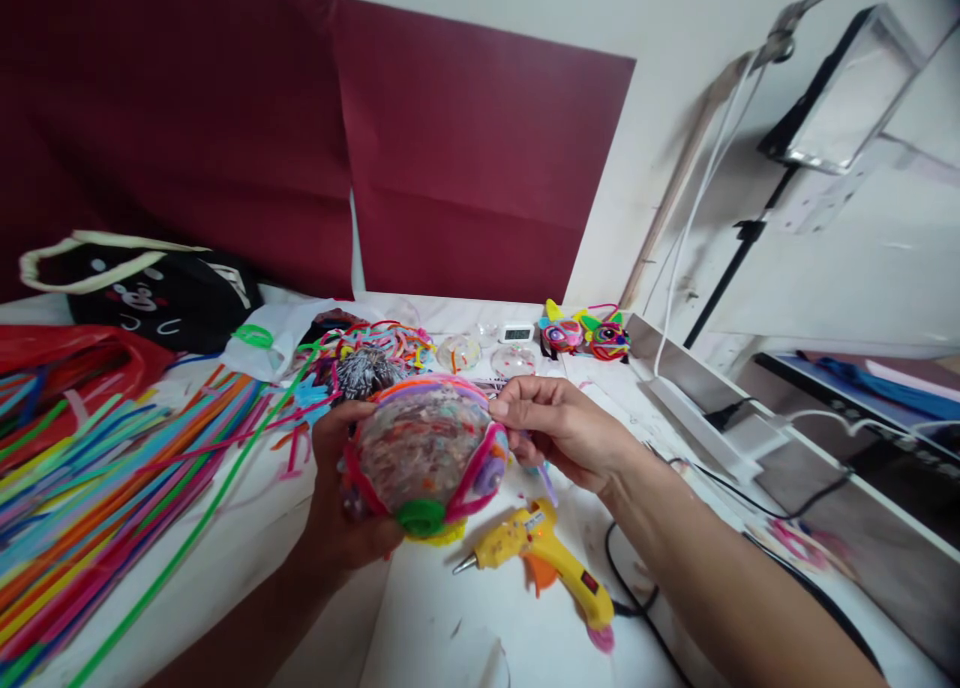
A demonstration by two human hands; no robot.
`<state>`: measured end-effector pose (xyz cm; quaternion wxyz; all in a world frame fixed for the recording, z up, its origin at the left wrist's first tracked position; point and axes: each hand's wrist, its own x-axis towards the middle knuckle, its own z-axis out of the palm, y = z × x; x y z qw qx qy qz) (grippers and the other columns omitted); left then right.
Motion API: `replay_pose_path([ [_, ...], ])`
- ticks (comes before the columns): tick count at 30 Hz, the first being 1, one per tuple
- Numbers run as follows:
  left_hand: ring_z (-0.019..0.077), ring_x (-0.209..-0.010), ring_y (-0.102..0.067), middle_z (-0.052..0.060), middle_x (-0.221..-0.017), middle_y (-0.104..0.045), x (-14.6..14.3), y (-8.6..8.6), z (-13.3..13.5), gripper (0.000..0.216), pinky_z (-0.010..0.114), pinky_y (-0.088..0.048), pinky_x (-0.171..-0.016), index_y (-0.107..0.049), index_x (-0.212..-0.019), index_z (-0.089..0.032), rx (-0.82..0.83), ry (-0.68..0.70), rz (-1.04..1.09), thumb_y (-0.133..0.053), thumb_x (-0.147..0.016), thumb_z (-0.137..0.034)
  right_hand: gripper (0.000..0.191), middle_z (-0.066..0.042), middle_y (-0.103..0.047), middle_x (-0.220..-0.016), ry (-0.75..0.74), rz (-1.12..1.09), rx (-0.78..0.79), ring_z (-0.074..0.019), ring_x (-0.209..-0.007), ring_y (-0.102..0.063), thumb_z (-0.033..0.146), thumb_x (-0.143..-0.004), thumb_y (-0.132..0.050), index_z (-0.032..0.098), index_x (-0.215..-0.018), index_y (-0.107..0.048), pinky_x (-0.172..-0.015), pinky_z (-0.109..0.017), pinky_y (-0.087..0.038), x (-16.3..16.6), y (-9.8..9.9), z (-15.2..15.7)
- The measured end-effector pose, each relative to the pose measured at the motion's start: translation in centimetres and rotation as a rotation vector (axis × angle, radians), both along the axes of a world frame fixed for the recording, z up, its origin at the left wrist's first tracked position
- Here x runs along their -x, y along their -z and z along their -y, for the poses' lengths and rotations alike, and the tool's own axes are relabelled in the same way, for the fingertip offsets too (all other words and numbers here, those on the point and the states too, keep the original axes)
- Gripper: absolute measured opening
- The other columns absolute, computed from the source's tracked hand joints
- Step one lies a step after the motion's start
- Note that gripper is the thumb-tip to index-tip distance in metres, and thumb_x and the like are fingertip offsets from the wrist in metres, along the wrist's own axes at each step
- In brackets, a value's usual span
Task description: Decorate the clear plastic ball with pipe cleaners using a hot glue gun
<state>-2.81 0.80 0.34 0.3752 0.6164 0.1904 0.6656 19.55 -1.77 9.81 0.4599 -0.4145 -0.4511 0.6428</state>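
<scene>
1. A person's two bare hands hold a round, see-through plastic craft piece above the middle of a white worktop.
2. Orange, purple and pink pipe cleaners trim its rim, and a green coil sits at its near edge.
3. The left hand curls around the left side, its fingers partly bent and gripping it, thumb beside the green coil.
4. The right hand has thumb and forefinger pinched nearly together on the far right part of the rim.
5. Just nearer and to the right, a yellow glue gun lies on its side, nozzle pointing left, with a black cord at its handle.
6. On the left is a spread of many-coloured pipe cleaners, with a red plastic bag and a black bag with pale handles farther back.
7. Beyond the hands are a silvery tinsel pompom, a small digital display and two colourful decorated crafts.
8. Dark red sheets cover part of the far wall.
</scene>
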Motion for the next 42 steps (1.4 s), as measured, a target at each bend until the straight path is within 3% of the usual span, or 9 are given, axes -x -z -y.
replay_pose_path([
  [4, 0.0204, -0.091, -0.061, 0.001, -0.110, -0.058, -0.7, -0.7, 0.6, 0.077, 0.028, -0.057, -0.074, -0.055, -0.120, -0.033, 0.139, 0.133, 0.135, -0.089, -0.051, -0.035, 0.044, 0.005, -0.058, -0.044, 0.016, -0.073, 0.028, -0.0035, -0.035, -0.045, 0.040, -0.047, -0.093, 0.016, -0.060, -0.059, -0.033, -0.014, -0.029, 0.6, -0.1, 0.2],
  [14, 0.0115, -0.068, -0.064, -0.001, -0.097, -0.067, -1.3, -2.1, 1.3, 0.067, 0.016, -0.054, -0.057, -0.053, -0.116, -0.033, 0.240, 0.305, 0.270, -0.086, -0.058, -0.034, 0.044, 0.004, -0.058, -0.041, 0.011, -0.156, 0.055, -0.0039, -0.033, -0.045, 0.039, -0.044, -0.094, 0.016, -0.059, -0.060, -0.034, -0.013, -0.032, 1.1, 0.0, 0.6],
  [25, 0.0151, -0.072, -0.065, 0.000, -0.100, -0.067, -1.1, -1.9, 1.2, 0.069, 0.023, -0.058, -0.062, -0.056, -0.117, -0.034, 0.281, 0.291, 0.225, -0.087, -0.055, -0.035, 0.040, 0.004, -0.060, -0.042, 0.021, -0.139, 0.031, -0.0048, -0.034, -0.047, 0.038, -0.052, -0.091, 0.016, -0.060, -0.059, -0.037, -0.015, -0.035, 1.0, 0.6, 0.9],
  [32, 0.0140, -0.083, -0.065, -0.002, -0.105, -0.066, -1.0, -1.3, 0.8, 0.066, 0.020, -0.056, -0.073, -0.060, -0.116, -0.035, 0.181, 0.288, 0.232, -0.088, -0.057, -0.033, 0.041, 0.003, -0.061, -0.043, 0.022, -0.134, 0.038, -0.0067, -0.036, -0.049, 0.038, -0.054, -0.091, 0.017, -0.058, -0.057, -0.039, -0.018, -0.037, 0.8, 1.4, 0.4],
  [42, 0.0228, -0.095, -0.063, 0.003, -0.112, -0.057, -0.4, -0.2, 0.5, 0.078, 0.032, -0.057, -0.077, -0.054, -0.122, -0.033, 0.090, 0.167, 0.049, -0.090, -0.053, -0.039, 0.038, 0.003, -0.064, -0.052, 0.018, -0.119, 0.075, -0.0069, -0.046, -0.054, 0.036, -0.053, -0.093, 0.015, -0.062, -0.063, -0.050, -0.019, -0.043, -0.3, 2.0, 0.8],
])
